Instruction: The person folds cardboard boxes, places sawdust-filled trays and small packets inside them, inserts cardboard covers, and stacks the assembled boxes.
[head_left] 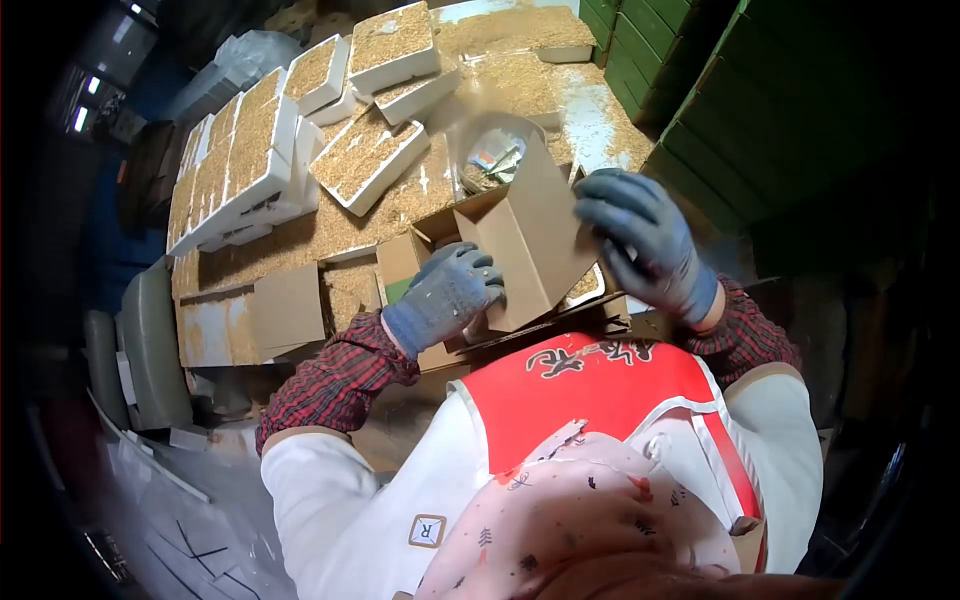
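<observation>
A brown cardboard box [548, 225] with raised flaps sits tilted in front of my chest, at the table's near edge. My left hand [447, 296], in a worn grey-blue glove, has its fingers curled over the box's left side; its fingertips are partly hidden at the inner wall. On the other side, my right hand [645, 245], gloved alike, is raised beside the tall flap. Its fingers are bent, with a gap between them and the thumb, and nothing shows in the grip. Whether its fingertips touch the flap I cannot tell.
White foam trays [392, 48] filled with tan grains stand stacked at the back and left. Loose grains cover much of the table [592, 115]. Behind the box is a clear tub [492, 150] with small packets. Green crates [690, 110] rise at the right; a grey chair [155, 345] stands left.
</observation>
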